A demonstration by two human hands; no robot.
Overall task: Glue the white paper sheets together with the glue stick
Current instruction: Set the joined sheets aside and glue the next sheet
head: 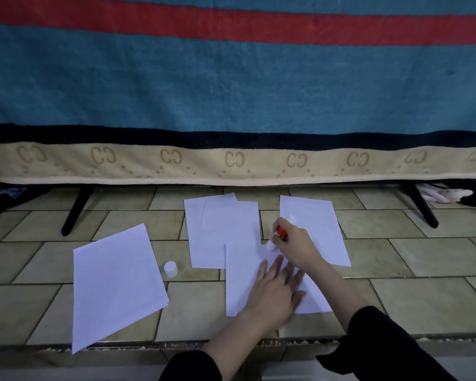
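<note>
Several white paper sheets lie on a tiled floor. The nearest sheet (239, 273) lies in front of me, and my left hand (272, 292) presses flat on it with fingers spread. My right hand (297, 246) grips a red glue stick (280, 233), its white tip touching the top right corner of that sheet. Two overlapping sheets (220, 229) lie just behind it. Another sheet (319, 229) lies to the right, partly under my right hand. A larger sheet (116, 284) lies tilted at the left. The white glue cap (170, 269) stands on the floor between the left sheet and the middle ones.
A blue, red and beige striped blanket (231, 105) hangs across the back over black angled legs (76, 210). Bundled cloth (445, 195) lies under it at the far right. The tiled floor (423, 270) drops off at a front edge near me.
</note>
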